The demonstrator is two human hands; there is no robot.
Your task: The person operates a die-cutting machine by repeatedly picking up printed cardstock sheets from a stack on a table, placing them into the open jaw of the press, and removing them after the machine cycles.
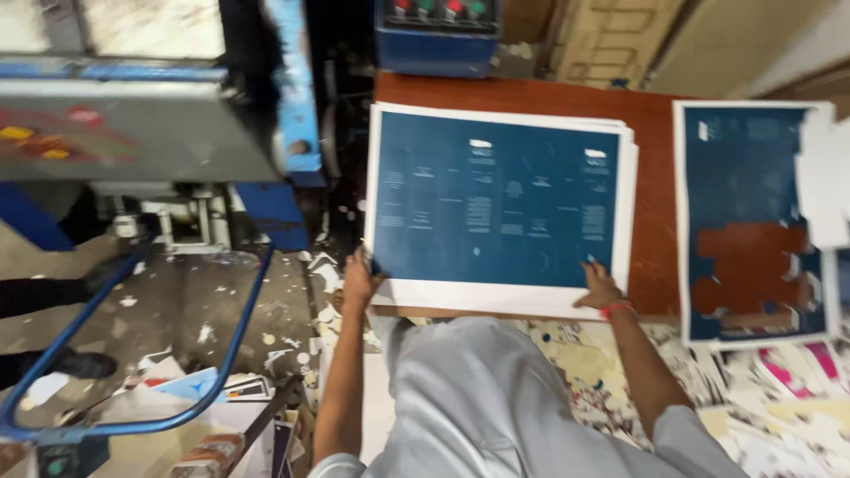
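Observation:
A stack of large dark blue printed sheets with white borders (496, 199) lies on a reddish-brown table (651, 186). My left hand (359, 281) grips the stack's near left corner. At the near right corner my right hand (600, 288), with a red band on the wrist, holds the stack's edge, fingers on top of the upper sheet. Both arms reach forward over my grey garment.
A second blue sheet with cut-out holes (753, 221) lies at the table's right. A blue and grey machine (150, 106) stands left, with a blue tubular frame (133, 354) below. A control box with coloured buttons (436, 31) sits behind. Paper scraps litter the floor (221, 310).

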